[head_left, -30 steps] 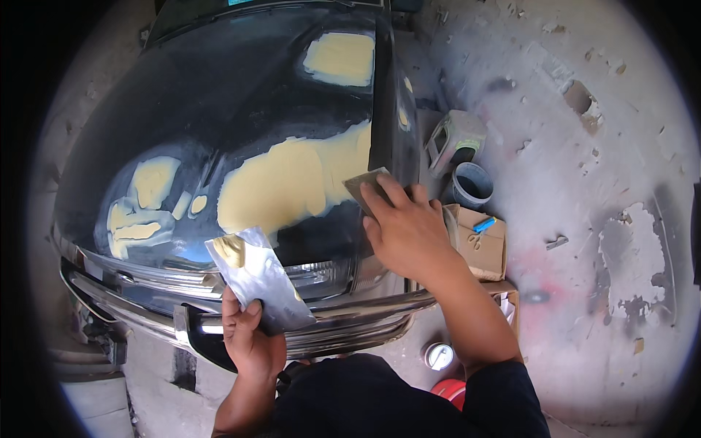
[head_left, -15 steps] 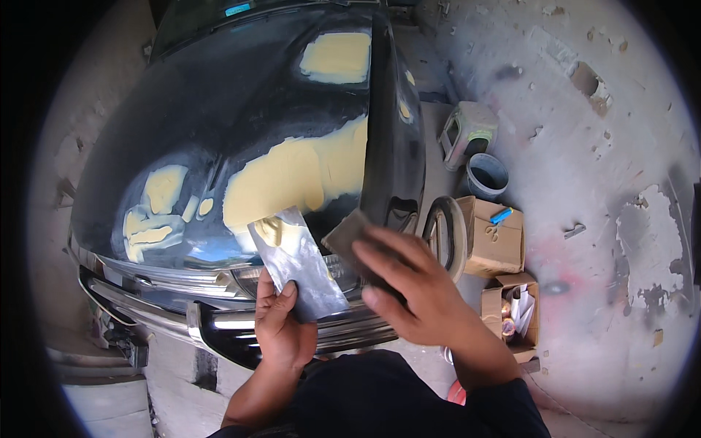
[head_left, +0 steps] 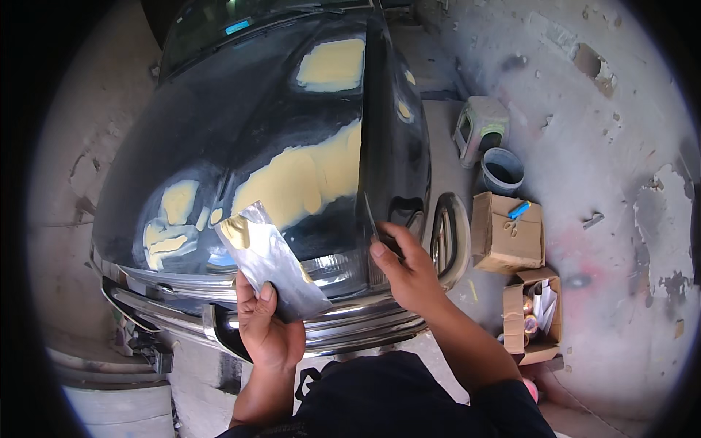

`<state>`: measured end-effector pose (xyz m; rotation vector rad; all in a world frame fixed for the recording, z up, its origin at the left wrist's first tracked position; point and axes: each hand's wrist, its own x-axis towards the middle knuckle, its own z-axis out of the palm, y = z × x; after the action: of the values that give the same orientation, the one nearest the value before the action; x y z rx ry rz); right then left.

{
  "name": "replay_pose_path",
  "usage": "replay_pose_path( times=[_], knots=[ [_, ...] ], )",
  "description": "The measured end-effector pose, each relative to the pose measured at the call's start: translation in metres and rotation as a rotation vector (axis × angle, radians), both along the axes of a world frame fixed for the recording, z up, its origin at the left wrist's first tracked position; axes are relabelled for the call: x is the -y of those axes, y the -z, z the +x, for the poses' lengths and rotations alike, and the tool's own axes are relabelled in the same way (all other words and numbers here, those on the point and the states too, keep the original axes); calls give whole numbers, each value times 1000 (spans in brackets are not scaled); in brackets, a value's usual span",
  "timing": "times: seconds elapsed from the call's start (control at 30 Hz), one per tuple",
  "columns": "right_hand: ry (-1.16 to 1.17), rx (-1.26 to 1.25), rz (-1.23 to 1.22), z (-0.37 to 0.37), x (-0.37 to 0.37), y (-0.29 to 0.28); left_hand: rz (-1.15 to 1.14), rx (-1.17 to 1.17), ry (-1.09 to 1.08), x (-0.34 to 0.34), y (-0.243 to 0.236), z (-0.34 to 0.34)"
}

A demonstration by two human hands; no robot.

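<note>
My left hand grips the lower end of a flat metal plate, thumb on top. A dab of yellow body filler lies on the plate's far end. In my right hand is a thin putty spreader, seen nearly edge-on at the right edge of the dark car hood. Whether its blade touches the hood, I cannot tell. A broad patch of yellow filler covers the hood just beyond the plate. Smaller patches show farther back and at the left.
Chrome bumper bars run across the car's front, close to my body. Along the right wall stand a plastic stool, a bucket, a closed cardboard box with scissors on top, and an open box of supplies.
My right hand has drawn away from the plate toward the hood's right edge, turning the spreader from broad face to edge-on. The left hand still holds the plate; the view has shifted slightly.
</note>
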<state>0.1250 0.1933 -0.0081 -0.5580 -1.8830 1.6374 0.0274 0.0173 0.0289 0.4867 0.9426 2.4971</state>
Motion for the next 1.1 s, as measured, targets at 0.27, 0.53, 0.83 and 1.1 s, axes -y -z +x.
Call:
replay_pose_path(
  times=[0.27, 0.53, 0.83, 1.1],
  knots=[
    [70, -4, 94, -35, -16, 10, -74, 40, -95, 22, 8, 3],
    [57, 111, 44, -63, -69, -17, -121, 7, -130, 29, 12, 5],
    [-41, 205, -109, -104, -123, -48, -108, 12, -162, 35, 12, 12],
    [-26, -84, -253, -74, -135, -52, -99, 62, -153, 30, 9, 13]
  ],
)
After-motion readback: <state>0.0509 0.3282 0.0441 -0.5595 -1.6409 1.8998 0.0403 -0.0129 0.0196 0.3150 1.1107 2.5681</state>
